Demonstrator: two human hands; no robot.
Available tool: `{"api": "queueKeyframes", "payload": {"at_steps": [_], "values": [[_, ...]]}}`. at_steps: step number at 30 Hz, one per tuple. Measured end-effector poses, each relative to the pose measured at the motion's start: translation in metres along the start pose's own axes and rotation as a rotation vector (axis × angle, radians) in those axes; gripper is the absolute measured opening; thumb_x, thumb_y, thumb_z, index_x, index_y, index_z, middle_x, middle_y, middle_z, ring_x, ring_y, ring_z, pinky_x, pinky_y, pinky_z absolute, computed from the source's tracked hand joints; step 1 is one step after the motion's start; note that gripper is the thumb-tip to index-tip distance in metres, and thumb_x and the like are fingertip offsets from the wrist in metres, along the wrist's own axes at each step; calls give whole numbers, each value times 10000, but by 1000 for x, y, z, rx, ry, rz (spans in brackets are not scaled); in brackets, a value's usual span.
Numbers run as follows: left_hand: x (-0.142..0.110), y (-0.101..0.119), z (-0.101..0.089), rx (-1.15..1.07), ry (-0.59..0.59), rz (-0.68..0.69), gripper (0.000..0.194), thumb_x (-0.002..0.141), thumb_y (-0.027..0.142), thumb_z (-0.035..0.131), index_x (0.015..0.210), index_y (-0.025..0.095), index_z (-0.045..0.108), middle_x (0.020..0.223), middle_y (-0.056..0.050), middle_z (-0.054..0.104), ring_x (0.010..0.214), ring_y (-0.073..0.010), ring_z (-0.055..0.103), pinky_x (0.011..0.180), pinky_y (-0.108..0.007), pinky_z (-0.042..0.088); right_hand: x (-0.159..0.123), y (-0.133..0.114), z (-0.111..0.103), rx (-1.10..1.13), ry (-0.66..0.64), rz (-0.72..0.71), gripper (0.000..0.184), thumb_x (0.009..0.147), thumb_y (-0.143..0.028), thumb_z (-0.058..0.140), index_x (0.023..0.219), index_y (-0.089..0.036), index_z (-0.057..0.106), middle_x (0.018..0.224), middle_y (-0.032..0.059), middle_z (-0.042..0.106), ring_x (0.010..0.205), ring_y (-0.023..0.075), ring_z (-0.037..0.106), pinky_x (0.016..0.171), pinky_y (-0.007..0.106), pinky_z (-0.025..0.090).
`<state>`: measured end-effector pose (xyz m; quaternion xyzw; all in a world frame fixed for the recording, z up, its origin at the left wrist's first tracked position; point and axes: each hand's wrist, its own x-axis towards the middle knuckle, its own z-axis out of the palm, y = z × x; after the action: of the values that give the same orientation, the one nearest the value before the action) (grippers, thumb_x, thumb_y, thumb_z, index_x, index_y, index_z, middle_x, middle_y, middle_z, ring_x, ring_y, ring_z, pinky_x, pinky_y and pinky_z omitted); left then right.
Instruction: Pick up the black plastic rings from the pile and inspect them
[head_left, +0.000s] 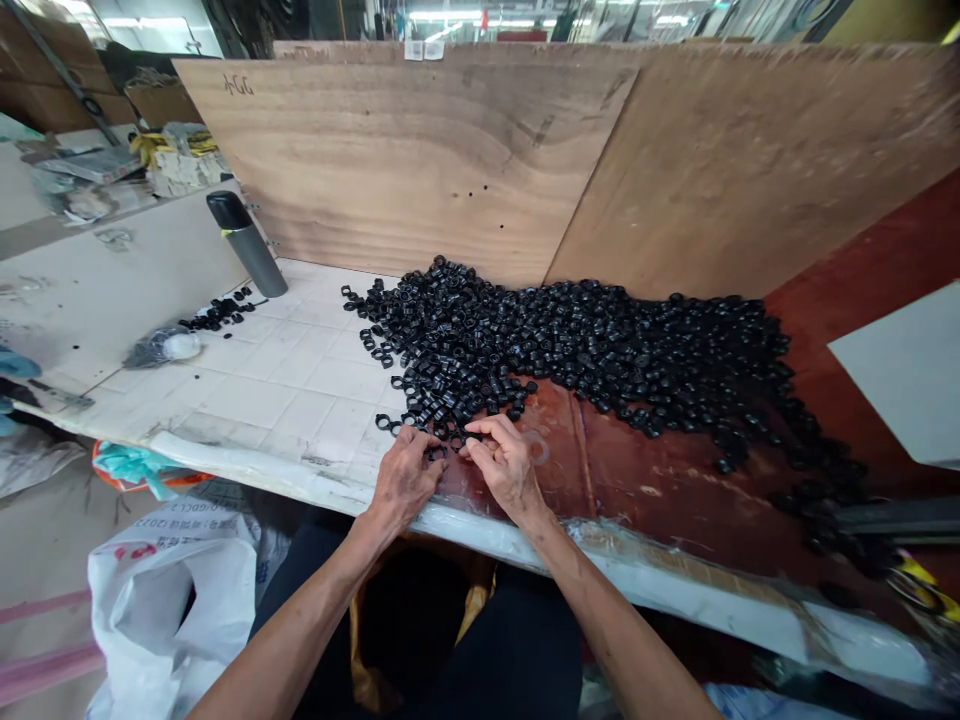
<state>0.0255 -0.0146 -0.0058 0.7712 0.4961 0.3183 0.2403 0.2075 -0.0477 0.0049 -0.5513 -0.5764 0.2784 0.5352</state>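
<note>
A large heap of small black plastic rings (570, 350) spreads across the bench, over a white tiled sheet (315, 400) and a red-brown board (600, 470). My left hand (405, 480) rests at the heap's near edge, its fingertips among loose rings. A single ring (436, 453) lies right at those fingertips. My right hand (506, 465) sits close beside it, fingers curled over the rings at the front of the heap. The fingers hide whatever lies under them, so I cannot tell whether either hand holds a ring.
Upright plywood boards (405, 160) stand behind the heap. A grey flask (247, 245) lies on the bench at left, near a small cluster of rings (221, 312) and a plastic bag (163, 347). A white sack (169, 610) sits on the floor below the bench's plastic-wrapped front edge (480, 530).
</note>
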Motion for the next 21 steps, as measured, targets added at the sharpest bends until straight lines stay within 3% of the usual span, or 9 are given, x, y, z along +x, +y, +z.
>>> {"api": "queueKeyframes", "payload": {"at_steps": [3,8,13,17,21], "values": [[-3,2,-1,33,-29,33,210,816,133,680,1006,224,695,942,-20,617,691,-145,613,706,-303,527,1,3,0,89,-49,75,180,904,-323,636,1016,-189,681,926,45,661,665,148,654,618,261,540],[-8,7,-4,5,-19,-25,304,846,169,670,1138,211,597,883,-12,710,735,-183,683,728,-331,564,1,1,1,122,-168,-25,156,865,-255,666,1004,-205,717,942,39,703,777,170,644,696,274,540],[-11,5,-4,-257,17,-22,344,857,209,683,1160,222,522,1030,-40,724,877,-179,739,821,-337,620,0,1,2,47,-196,-68,136,879,-230,663,998,-207,726,929,42,695,780,176,636,715,289,530],[-10,2,-4,-460,30,-33,297,861,257,709,1122,210,575,1042,-47,721,878,-168,745,826,-331,641,-1,5,3,100,-171,-13,147,873,-263,672,1003,-205,711,901,38,707,740,171,651,686,283,552],[-7,0,-8,-430,17,54,214,879,270,701,1083,213,667,1107,-60,723,917,-178,738,834,-332,641,-1,2,2,151,-154,2,162,865,-263,679,1015,-207,702,911,40,718,750,174,670,691,286,564]]}}
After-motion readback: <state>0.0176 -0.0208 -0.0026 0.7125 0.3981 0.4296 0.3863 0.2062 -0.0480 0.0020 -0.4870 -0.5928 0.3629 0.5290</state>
